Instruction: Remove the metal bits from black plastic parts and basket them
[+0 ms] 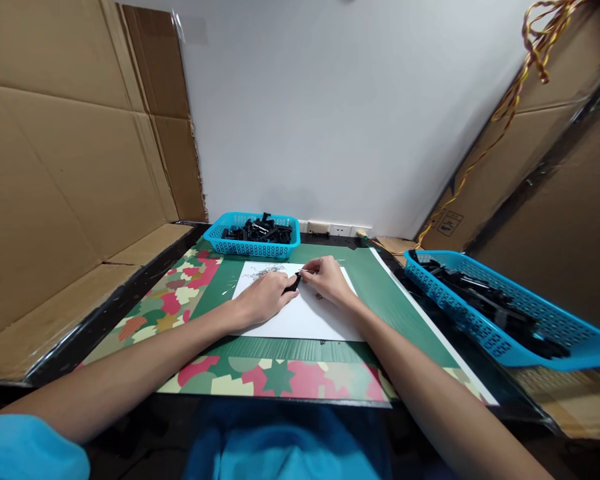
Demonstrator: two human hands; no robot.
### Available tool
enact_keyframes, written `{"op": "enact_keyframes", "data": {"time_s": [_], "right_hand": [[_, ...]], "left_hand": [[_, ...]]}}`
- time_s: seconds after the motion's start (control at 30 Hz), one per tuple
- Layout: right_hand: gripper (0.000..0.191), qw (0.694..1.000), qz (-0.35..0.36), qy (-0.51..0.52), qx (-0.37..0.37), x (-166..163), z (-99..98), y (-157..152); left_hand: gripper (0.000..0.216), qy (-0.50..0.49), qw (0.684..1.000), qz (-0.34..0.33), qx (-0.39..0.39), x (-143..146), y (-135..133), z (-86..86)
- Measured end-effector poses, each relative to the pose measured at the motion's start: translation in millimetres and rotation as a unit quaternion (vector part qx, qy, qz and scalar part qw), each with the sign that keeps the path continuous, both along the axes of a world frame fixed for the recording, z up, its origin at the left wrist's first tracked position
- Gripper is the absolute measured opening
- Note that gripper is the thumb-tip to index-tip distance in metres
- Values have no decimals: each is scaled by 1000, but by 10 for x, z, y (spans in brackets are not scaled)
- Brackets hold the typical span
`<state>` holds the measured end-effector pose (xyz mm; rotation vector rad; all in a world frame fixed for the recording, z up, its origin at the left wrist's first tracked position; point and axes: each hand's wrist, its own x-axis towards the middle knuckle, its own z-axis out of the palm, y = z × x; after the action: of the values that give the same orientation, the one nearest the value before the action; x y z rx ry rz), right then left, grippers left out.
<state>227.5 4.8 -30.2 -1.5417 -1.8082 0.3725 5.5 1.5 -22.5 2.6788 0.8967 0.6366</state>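
My left hand (pixel 266 297) is closed round a small black plastic part (pixel 293 283), whose end sticks out past the thumb. Close beside it, my right hand (pixel 329 280) pinches a thin, pale, pin-like piece (pixel 306 271) that points at the black part. Whether the two pieces touch is too small to tell. Both hands are over a white sheet (pixel 300 328). Behind my left hand, a loose pile of tiny thin metal pieces (pixel 267 272) lies on the sheet. A few more small dark bits (pixel 319 297) lie under my right hand.
At the back stands a blue basket (pixel 253 251) heaped with black plastic parts (pixel 263 231). Another blue basket (pixel 555 319) with longer black parts is on the right. A green patterned mat (pixel 380 287) covers the table. Cardboard walls (pixel 70 167) flank both sides; twisted wires (pixel 505 120) hang right.
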Motion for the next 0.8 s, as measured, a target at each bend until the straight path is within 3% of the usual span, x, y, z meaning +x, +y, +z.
{"op": "enact_keyframes", "data": {"time_s": [0.43, 0.8], "right_hand": [[19, 996, 44, -69, 45, 70, 88, -30], [18, 996, 7, -80, 36, 18, 72, -49]], "left_hand": [[29, -13, 1000, -9, 3, 3, 62, -58], [33, -32, 999, -8, 0, 7, 63, -78]]}}
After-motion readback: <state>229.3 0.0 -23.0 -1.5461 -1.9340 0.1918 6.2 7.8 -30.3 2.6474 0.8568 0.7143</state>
